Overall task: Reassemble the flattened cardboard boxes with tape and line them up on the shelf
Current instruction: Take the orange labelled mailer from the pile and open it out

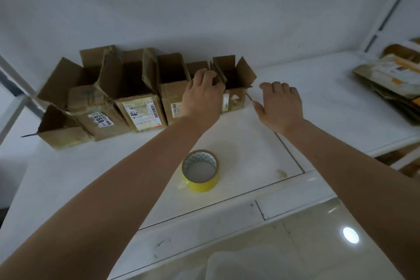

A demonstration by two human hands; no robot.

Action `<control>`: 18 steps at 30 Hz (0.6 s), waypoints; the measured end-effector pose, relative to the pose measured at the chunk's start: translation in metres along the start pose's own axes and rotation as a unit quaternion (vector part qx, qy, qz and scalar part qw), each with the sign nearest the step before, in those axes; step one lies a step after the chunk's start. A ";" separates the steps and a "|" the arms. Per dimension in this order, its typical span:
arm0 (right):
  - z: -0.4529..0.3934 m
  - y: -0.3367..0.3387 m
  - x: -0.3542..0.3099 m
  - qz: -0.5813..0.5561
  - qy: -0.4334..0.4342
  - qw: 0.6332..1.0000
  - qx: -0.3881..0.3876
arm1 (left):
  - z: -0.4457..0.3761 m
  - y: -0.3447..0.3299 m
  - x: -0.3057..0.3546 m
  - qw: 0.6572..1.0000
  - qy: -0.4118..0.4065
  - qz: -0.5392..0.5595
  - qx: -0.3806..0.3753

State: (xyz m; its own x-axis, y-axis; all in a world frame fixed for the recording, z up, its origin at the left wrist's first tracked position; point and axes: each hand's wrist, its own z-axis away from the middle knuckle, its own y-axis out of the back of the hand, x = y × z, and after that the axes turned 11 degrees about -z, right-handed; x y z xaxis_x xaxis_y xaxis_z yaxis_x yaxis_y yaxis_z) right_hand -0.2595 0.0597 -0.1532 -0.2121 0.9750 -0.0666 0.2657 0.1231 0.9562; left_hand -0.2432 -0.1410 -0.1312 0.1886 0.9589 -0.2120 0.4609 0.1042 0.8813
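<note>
The small box (234, 88) stood at the right end of the row of boxes (118, 98) along the back of the white shelf (318, 102), flaps up and open at the top. I judged it empty and light, thin card that would slide at a nudge and dent if squeezed; the walls near the corners looked the stiffest place to hold, the loose flaps the worst. My left hand (202, 95) had its fingers curled over the rim where this box met its neighbour, gripping the card there. My right hand (280, 107) hovered just beside the box's right corner, fingers loosely spread, holding nothing. To the right the shelf gave bare room as far as the pile of flattened cardboard (391, 79), well apart. Behind was the wall, so I reckoned any shift should go sideways. The tape roll (201, 170) lay nearer me, between my forearms.
</note>
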 end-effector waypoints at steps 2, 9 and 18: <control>0.017 0.003 -0.002 0.004 -0.018 1.000 -0.009 | 0.008 0.002 0.004 1.000 -0.020 0.007 -0.004; 0.087 0.020 0.018 0.018 -0.101 0.995 -0.017 | 0.014 0.005 0.054 0.993 -0.106 0.043 -0.019; 0.148 0.044 0.085 0.051 -0.197 0.979 -0.025 | 0.002 0.010 0.148 0.969 -0.214 0.119 -0.033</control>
State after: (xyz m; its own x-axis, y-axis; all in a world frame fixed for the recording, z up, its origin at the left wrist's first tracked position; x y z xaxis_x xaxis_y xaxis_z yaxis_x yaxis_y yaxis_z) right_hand -0.1273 0.1756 -0.1593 0.1957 0.9785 -0.0652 0.2173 0.0216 0.9759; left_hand -0.2085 0.0014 -0.1543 0.6318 0.7619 -0.1426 0.3069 -0.0769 0.9486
